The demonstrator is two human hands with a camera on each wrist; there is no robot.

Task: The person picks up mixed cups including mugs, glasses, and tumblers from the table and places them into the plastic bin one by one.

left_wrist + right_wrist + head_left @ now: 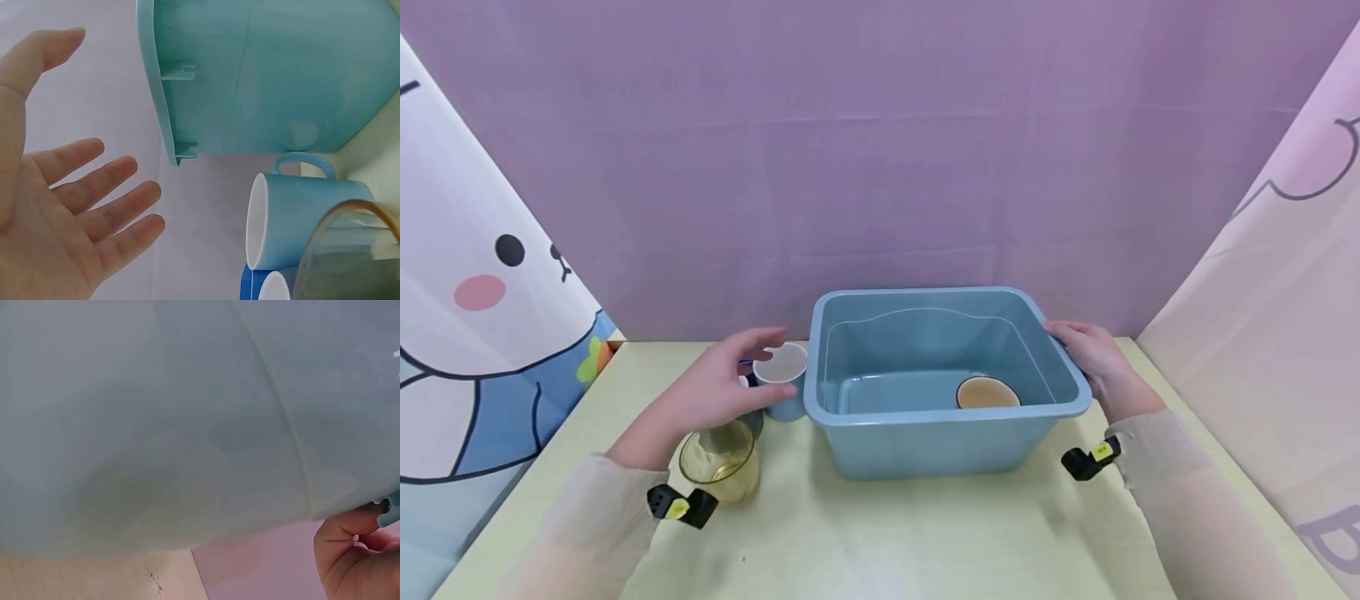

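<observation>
A light blue plastic basin (pixel 925 446) stands on the table, and a small cup with a tan inside (pixel 987 393) lies within it. My right hand (pixel 1093 362) grips the basin's right rim, the thumb curled over it in the right wrist view. To the left of the basin my left hand (pixel 718 387) hovers over a group of cups, its fingers spread and holding nothing. Below it are a light blue mug (pixel 312 219) with a white inside and an amber glass (pixel 737 483). Another cup (pixel 275 287) is partly hidden between them.
The pale wooden table (pixel 880 542) runs up to a purple cloth (pixel 880 167) at the back. Printed cloths hang at the left (pixel 490 350) and right (pixel 1285 350). A blue edge (pixel 251 284) shows behind the mug.
</observation>
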